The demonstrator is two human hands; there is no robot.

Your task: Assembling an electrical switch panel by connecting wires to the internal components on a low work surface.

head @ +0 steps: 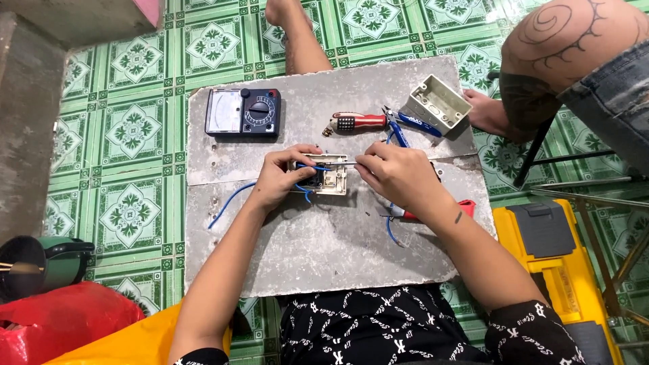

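Note:
My left hand (282,177) grips the left side of a cream switch plate (332,181) lying back-up on a grey board (324,250). Blue wires (230,201) run out from under this hand across the board. My right hand (399,174) pinches a thin metal screwdriver shaft (338,163) whose tip reaches over the plate toward the left hand. Below my right wrist a red-handled tool (465,205) lies partly hidden.
A black analogue multimeter (243,112), a red-and-white screwdriver (358,122), blue-handled pliers (409,122) and a cream wall box (438,103) lie at the board's far side. Another person's leg (297,40) and knee (568,40) are beyond. A yellow toolbox (561,270) stands to the right.

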